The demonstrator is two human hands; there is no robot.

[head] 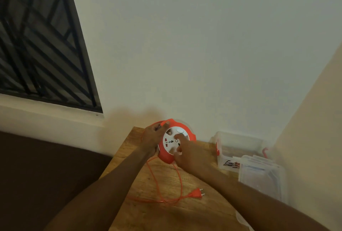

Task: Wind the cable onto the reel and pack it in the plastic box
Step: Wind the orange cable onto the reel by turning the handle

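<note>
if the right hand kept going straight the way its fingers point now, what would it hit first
The right hand already has fingertips on the white round face of the orange plastic cable reel, so it would press into that first. Beyond the reel stands the pale wall, though depth is unclear.

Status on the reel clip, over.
Left hand gripping reel rim; right hand on its white face. Cable mostly loose, plug on table. Plastic box open, unobstructed.

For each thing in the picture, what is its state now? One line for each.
Reel: held up over the table, white face toward camera.
Cable: partly unwound, loose on table.
Plug: lying free on table.
Plastic box: open, lid off.
Lid: beside box.
Left hand: gripping reel's rim.
Right hand: fingers on reel's face.
</note>
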